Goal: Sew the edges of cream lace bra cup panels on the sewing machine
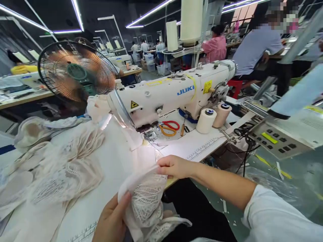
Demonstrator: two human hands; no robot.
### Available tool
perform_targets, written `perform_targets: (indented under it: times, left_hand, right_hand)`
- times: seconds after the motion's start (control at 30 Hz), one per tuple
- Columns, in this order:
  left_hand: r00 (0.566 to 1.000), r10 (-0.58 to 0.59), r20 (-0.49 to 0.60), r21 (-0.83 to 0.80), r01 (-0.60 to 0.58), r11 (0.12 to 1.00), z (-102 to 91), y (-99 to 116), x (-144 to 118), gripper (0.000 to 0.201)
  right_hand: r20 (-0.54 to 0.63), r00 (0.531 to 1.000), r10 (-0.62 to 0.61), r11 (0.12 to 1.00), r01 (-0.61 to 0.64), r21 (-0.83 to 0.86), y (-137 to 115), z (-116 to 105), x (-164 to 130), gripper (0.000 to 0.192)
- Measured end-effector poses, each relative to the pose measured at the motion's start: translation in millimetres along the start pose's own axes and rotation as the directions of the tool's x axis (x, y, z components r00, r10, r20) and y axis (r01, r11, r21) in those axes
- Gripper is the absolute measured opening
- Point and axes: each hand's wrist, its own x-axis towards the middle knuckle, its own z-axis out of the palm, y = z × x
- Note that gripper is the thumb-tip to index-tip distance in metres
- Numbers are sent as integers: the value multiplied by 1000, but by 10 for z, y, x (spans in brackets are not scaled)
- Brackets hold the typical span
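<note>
Garment [148, 198], pale and lacy, lies at 6 o'clock, over the near edge of the worktop [111, 168]; left hand [114, 215] and right hand [176, 166] each have a narrow grip on its band [137, 176], seemingly to keep it spread between them. From it, the sewing machine [156, 97] stands at 12 o'clock, blocking further reach, with scissors [174, 123] and thread cones [206, 122] near 1, while heaped lace pieces [68, 181] crowd 9 o'clock
</note>
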Motion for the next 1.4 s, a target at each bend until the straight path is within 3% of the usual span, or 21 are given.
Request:
perform_targets:
  times: [0.13, 0.3, 0.53, 0.77, 0.87, 0.93, 1.0, 1.1, 1.2, 1.23, 1.3, 1.4]
  left_hand:
    - [991, 21, 134, 164, -43, 986, 36, 64, 116, 44]
    - [970, 92, 227, 483, -194, 854, 108, 169, 275, 40]
    - [931, 62, 359, 563, -269, 781, 204, 202, 409, 37]
    - [945, 56, 323, 661, -267, 702, 261, 225, 389, 41]
    - [974, 83, 211, 532, -186, 826, 313, 168, 239, 42]
    - [991, 38, 129, 304, -76, 950, 382, 91, 104, 40]
    - [992, -92, 92, 26, 90, 996, 470, -1, -15, 38]
    - [957, -255, 139, -312, 287, 906, 595, -98, -108, 32]
    - [928, -320, 189, -485, 371, 792, 683, -112, -102, 23]
    - [922, -335, 192, -512, 386, 768, 711, -103, -89, 23]
    - [916, -353, 189, -542, 397, 740, 777, -72, -67, 24]
    - [922, -332, 199, -549, 385, 741, 887, -12, -57, 26]
  right_hand:
    - [15, 1000, 15, 998, -16, 62, 107, -27, 5, 24]
    - [-52, 998, -33, 988, 24, -153, 50, -3, -21, 33]
    - [-58, 993, -102, 941, 77, -330, 32, 35, 17, 30]
    - [-104, 991, -82, 919, 34, -392, 56, 105, 42, 32]
    - [-217, 969, -120, 878, 2, -478, 27, 156, -17, 32]
    - [-275, 945, -176, 839, -2, -544, 8, 176, -98, 29]
    - [-291, 937, -193, 801, -21, -598, 4, 169, -215, 25]
    - [-349, 923, -162, 811, -78, -580, 53, 101, -464, 24]
    - [-533, 836, -130, 894, -133, -427, 190, 37, -787, 39]
    - [-557, 828, -69, 925, -156, -347, 252, 43, -893, 51]
    - [-436, 896, 81, 968, -174, -178, 382, 118, -1058, 73]
    - [-260, 955, 142, 990, -137, 36, 532, 350, -1123, 84]
